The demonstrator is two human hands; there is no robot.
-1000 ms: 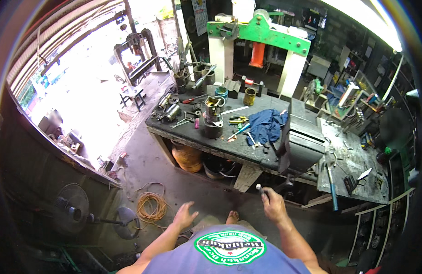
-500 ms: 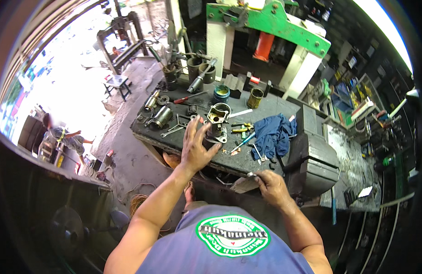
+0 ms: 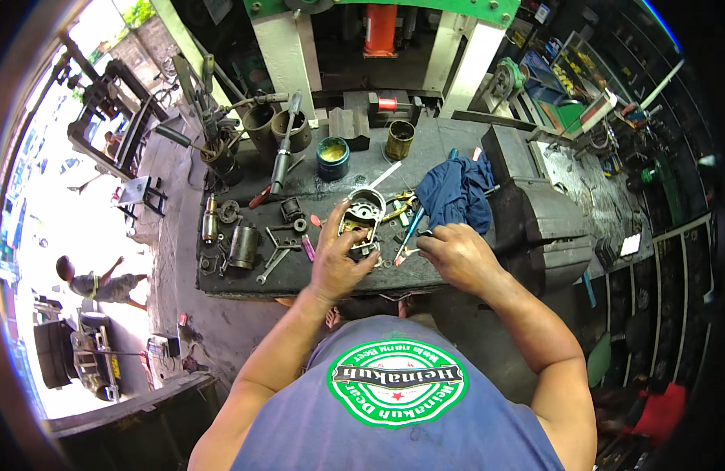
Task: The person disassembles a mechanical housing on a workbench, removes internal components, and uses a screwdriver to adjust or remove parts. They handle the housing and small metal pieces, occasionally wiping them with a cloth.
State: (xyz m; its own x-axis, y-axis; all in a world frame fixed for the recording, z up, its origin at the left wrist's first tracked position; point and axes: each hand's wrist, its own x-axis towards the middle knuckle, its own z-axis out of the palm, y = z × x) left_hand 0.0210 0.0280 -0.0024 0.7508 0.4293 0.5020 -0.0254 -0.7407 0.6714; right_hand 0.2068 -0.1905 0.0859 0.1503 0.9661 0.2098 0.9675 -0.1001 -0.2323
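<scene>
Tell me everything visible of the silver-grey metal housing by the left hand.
The hollow, silver-grey metal housing, apparently cast, has a round open rim at its far end and a nearer squarish opening, yellowish inside. Openings facing up, it is over the dark workbench. The left hand overlaps its left and near sides, seemingly touching; its base is hidden.

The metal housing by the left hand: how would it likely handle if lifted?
The metal housing by the left hand should be stiff, judging by its metal rim. It is probably fairly heavy, though the hollow openings would trim that. Its inside looks yellow-brown and perhaps greasy, so a grip there might slip.
</scene>
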